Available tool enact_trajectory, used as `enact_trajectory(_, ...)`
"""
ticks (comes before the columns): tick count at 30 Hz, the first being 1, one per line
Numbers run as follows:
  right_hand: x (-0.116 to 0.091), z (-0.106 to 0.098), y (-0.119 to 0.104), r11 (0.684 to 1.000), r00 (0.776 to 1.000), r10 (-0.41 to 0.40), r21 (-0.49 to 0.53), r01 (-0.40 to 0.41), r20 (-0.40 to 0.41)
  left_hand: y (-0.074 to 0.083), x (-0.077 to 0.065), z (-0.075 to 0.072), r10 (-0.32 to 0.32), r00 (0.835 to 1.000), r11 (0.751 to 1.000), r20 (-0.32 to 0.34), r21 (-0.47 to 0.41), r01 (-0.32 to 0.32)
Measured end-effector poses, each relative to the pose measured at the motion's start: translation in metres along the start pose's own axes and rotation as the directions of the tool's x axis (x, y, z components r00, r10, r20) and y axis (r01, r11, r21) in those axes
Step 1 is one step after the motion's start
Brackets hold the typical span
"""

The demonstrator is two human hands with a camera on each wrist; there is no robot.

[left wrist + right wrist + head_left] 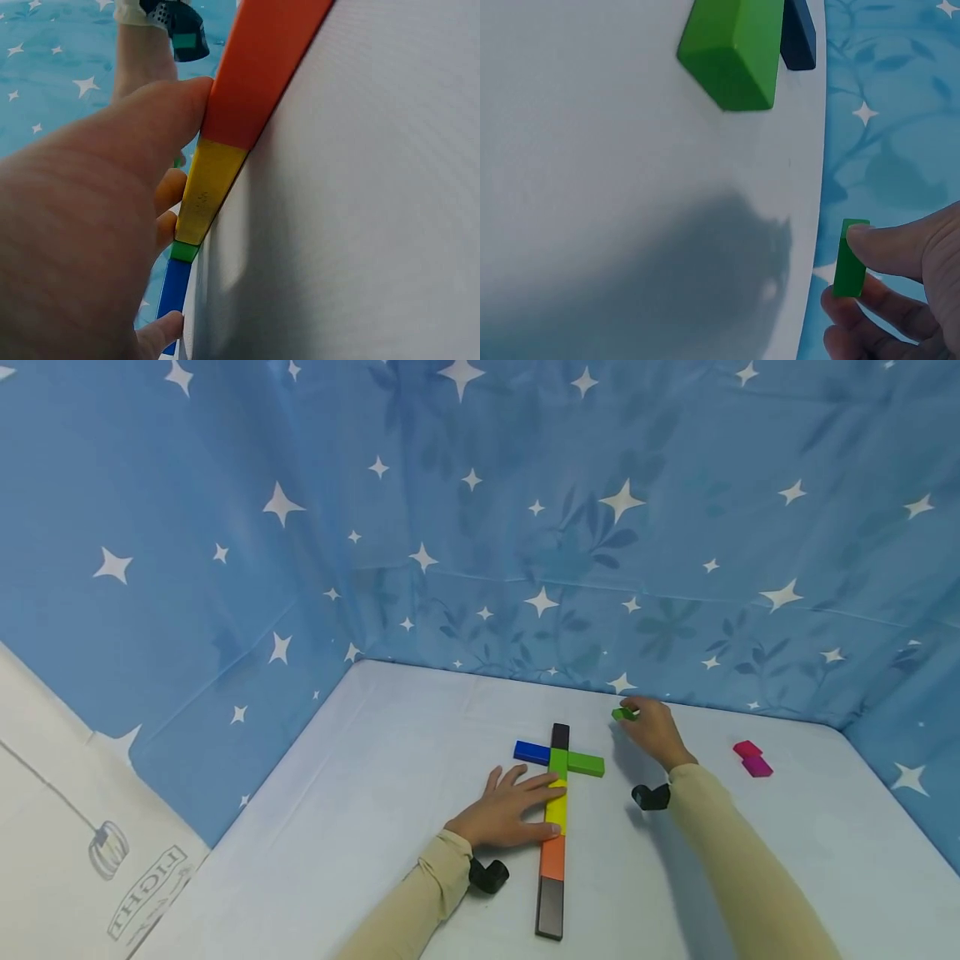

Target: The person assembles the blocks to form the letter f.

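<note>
Coloured blocks lie flat on the white table in a cross. Its long line runs from a black block (560, 736) through a green block (558, 762), a yellow block (556, 812) and an orange block (552, 858) to a dark grey-brown block (550, 910). A blue block (532, 752) extends left as one arm, another green block (587, 764) right. Spread over the yellow part, my left hand (504, 814) touches the line with its fingers and thumb. Behind the right arm of the cross, my right hand (656, 735) pinches a small green block (850, 270) between thumb and fingers, raised above the table.
A red block (747, 749) and a magenta block (757, 767) lie together at the right of the white table (360, 810). Blue star-patterned curtain (480, 527) hangs along the table's back and sides. A small dark camera sits on each wrist.
</note>
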State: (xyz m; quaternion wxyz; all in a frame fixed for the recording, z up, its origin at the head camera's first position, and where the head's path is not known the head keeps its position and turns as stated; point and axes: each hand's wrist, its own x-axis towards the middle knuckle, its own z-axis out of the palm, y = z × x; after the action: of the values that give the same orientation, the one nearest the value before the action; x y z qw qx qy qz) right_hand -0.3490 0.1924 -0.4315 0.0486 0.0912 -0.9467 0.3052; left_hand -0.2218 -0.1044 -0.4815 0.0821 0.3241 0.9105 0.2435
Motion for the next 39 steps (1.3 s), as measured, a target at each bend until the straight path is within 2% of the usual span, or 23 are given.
enact_trajectory(11, 0.016, 0.021, -0.02, 0.997, 0.995, -0.073, -0.001, 0.074, 0.06, 0.001, 0.0, -0.001, -0.013, 1.0, 1.0, 0.005, 0.01, 0.013)
enact_trajectory(19, 0.028, 0.036, -0.03, 0.995, 0.989, -0.099, -0.011, 0.1, 0.111, 0.001, 0.001, 0.0, -0.023, 1.0, 0.999, 0.012, 0.024, 0.023)
enact_trajectory(23, 0.031, 0.043, -0.035, 0.995, 0.987, -0.085, -0.037, 0.091, 0.136, 0.0, 0.002, 0.0, -0.021, 1.0, 0.999, 0.012, 0.03, 0.02)
enact_trajectory(31, 0.034, 0.045, -0.039, 0.994, 0.985, -0.058, -0.081, 0.072, 0.163, 0.0, 0.003, 0.0, -0.003, 1.0, 0.999, 0.001, 0.047, 0.003)
enact_trajectory(39, 0.031, 0.046, -0.034, 0.991, 0.975, -0.119, -0.035, 0.127, 0.189, 0.001, 0.002, -0.002, -0.008, 1.0, 0.999, 0.003, 0.044, 0.008)
